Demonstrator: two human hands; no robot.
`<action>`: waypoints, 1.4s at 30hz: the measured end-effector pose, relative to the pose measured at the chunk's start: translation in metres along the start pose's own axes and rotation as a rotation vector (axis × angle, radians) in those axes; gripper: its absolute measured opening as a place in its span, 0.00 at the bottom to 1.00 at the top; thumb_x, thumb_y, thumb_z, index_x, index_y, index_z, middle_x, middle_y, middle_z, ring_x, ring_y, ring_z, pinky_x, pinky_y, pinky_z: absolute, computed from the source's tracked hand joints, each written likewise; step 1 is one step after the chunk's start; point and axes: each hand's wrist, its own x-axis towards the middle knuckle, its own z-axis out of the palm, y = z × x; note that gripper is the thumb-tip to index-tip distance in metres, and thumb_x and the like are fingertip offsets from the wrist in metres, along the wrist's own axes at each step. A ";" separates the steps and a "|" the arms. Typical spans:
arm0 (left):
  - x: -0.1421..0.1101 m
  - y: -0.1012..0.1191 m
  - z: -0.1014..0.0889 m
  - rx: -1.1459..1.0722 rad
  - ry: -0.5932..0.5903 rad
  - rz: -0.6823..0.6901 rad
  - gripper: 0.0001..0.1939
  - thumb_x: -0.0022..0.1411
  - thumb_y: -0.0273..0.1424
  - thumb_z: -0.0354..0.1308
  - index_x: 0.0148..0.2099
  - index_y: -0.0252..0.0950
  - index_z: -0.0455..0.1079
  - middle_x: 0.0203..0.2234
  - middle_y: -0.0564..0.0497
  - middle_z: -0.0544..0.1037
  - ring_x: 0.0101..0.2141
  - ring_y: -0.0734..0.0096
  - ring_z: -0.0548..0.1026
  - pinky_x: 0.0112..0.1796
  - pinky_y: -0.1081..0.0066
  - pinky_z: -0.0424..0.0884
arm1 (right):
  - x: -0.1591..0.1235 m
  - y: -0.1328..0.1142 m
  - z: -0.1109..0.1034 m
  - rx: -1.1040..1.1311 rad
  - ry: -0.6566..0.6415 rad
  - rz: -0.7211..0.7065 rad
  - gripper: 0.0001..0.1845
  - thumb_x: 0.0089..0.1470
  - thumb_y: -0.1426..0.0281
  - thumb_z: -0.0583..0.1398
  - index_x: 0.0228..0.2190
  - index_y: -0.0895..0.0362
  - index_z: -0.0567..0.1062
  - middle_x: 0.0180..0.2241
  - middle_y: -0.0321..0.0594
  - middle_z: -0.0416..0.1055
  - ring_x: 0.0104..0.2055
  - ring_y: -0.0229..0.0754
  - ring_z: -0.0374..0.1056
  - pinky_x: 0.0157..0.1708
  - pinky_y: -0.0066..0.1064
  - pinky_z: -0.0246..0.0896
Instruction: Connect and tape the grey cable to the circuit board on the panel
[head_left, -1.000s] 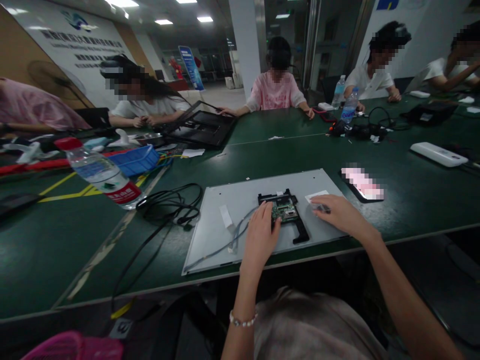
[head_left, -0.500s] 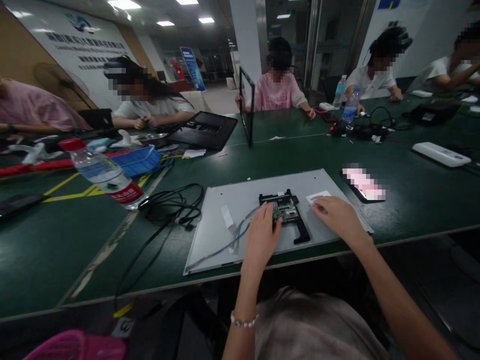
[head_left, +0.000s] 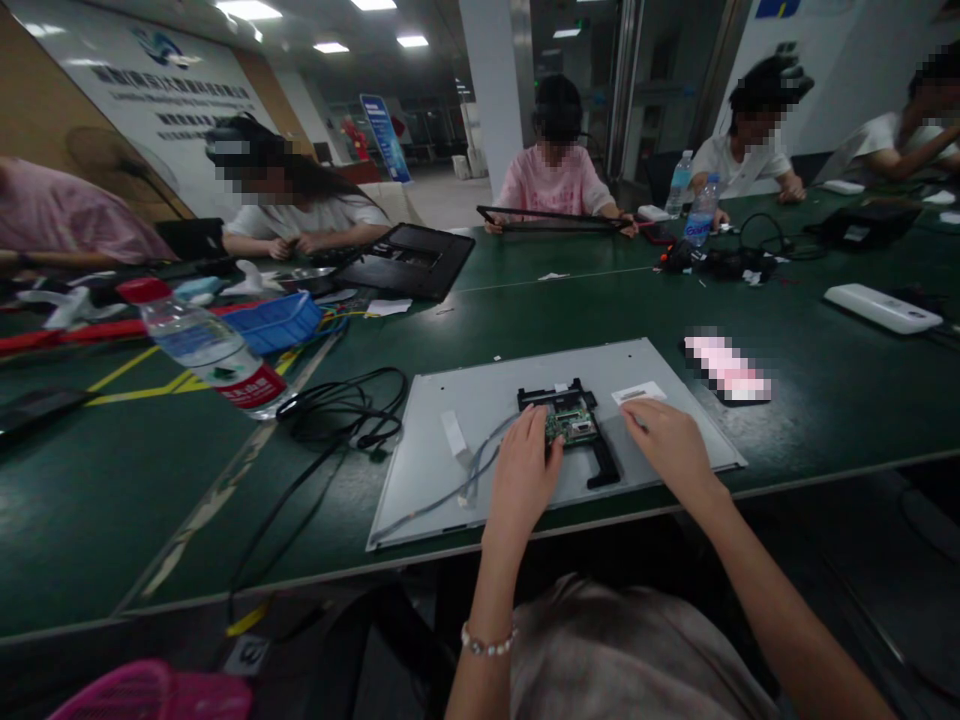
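A grey flat panel point(head_left: 450, 400) lies on the table before me. On it sits a black plastic bracket point(head_left: 604, 465) with a green circuit board point(head_left: 574, 427) in it. My left hand point(head_left: 521, 460) grips the left side of the board, thumb toward me and fingers over the far part. My right hand point(head_left: 671, 445) is beside the bracket, fingertips pinched together just below a white label point(head_left: 639, 393) on the panel; anything between them is too small or hidden. A grey cable point(head_left: 442, 497) runs from near my left hand across the panel, past a white strip point(head_left: 454, 435).
A tilted-looking water bottle point(head_left: 217, 350) and a coil of black cable point(head_left: 345, 410) stand left of the panel. To the right lies a phone point(head_left: 727, 370). Farther off are a blue basket point(head_left: 277, 322), a black laptop-like casing point(head_left: 412, 260) and several seated people.
My right hand has shifted slightly left and down, uncovering more of the label. My left hand stays put. Across the table, a person has tipped a black frame from upright to nearly flat.
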 end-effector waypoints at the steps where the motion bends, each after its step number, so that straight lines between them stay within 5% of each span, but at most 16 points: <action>1: 0.000 0.000 0.000 0.000 -0.001 -0.001 0.21 0.67 0.32 0.47 0.61 0.31 0.58 0.57 0.38 0.68 0.59 0.58 0.63 0.58 0.58 0.61 | -0.002 -0.004 0.002 0.032 0.003 -0.006 0.12 0.60 0.72 0.53 0.37 0.55 0.77 0.42 0.43 0.77 0.42 0.46 0.73 0.42 0.34 0.64; 9: -0.001 0.000 0.002 0.001 -0.009 -0.005 0.22 0.67 0.32 0.47 0.61 0.30 0.57 0.57 0.38 0.67 0.60 0.58 0.62 0.59 0.58 0.60 | -0.005 -0.027 0.010 0.123 -0.016 0.000 0.12 0.59 0.72 0.53 0.35 0.54 0.78 0.41 0.42 0.78 0.41 0.46 0.74 0.42 0.36 0.66; 28: 0.001 0.002 0.001 -0.035 0.029 0.000 0.22 0.66 0.30 0.49 0.61 0.31 0.58 0.57 0.39 0.67 0.60 0.58 0.62 0.59 0.57 0.60 | -0.025 -0.012 -0.003 0.367 0.051 0.023 0.16 0.61 0.68 0.51 0.43 0.55 0.77 0.46 0.44 0.76 0.49 0.46 0.71 0.53 0.41 0.65; 34: -0.006 -0.006 -0.028 -0.102 0.167 -0.043 0.19 0.66 0.30 0.48 0.58 0.37 0.63 0.57 0.44 0.68 0.58 0.63 0.65 0.59 0.58 0.61 | -0.027 -0.010 -0.002 0.390 0.034 0.024 0.16 0.59 0.69 0.52 0.43 0.54 0.77 0.46 0.43 0.76 0.49 0.47 0.71 0.52 0.42 0.65; 38: -0.027 -0.034 -0.057 -0.057 0.267 -0.150 0.17 0.64 0.33 0.52 0.54 0.35 0.67 0.54 0.42 0.71 0.56 0.59 0.68 0.58 0.57 0.63 | -0.027 -0.010 -0.002 0.401 0.038 0.025 0.15 0.59 0.69 0.53 0.43 0.54 0.77 0.45 0.43 0.76 0.48 0.46 0.71 0.51 0.42 0.65; 42: -0.042 -0.064 -0.069 -0.029 0.220 -0.215 0.15 0.62 0.34 0.53 0.50 0.35 0.70 0.49 0.43 0.75 0.51 0.60 0.72 0.55 0.58 0.65 | -0.029 -0.009 0.000 0.396 0.033 0.022 0.15 0.59 0.70 0.53 0.43 0.54 0.77 0.46 0.43 0.76 0.49 0.46 0.71 0.52 0.41 0.65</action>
